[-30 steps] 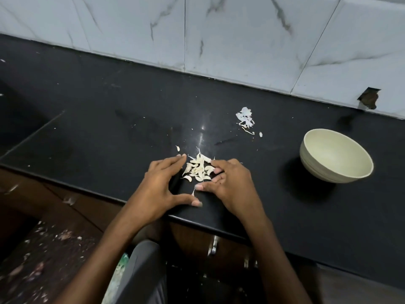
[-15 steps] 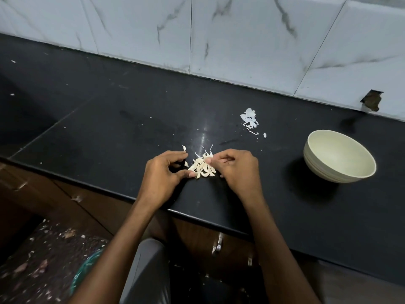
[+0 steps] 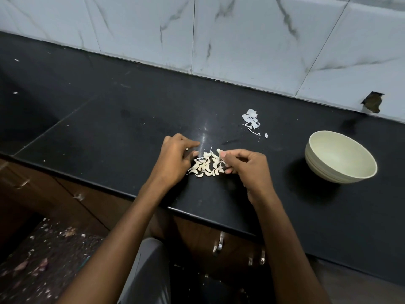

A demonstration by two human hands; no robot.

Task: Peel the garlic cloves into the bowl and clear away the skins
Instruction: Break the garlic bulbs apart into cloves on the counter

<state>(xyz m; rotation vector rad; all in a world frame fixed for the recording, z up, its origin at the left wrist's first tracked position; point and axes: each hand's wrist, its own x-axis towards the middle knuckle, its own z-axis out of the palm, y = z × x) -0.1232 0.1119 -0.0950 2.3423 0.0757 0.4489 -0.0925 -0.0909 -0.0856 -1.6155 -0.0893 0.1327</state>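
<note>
Head view: right hand (image 3: 245,166) pinches one clove (image 3: 219,152) at the pile's one-o'clock corner, likely lifting it out to peel. Left hand (image 3: 175,159), fingers curled and fingertips close together, touches the garlic cloves (image 3: 207,165) at nine o'clock, perhaps steadying them; whether it grips anything I cannot tell. Bowl (image 3: 340,157) waits at three o'clock, apparently empty. Skins (image 3: 252,120) lie at one o'clock, kept apart.
</note>
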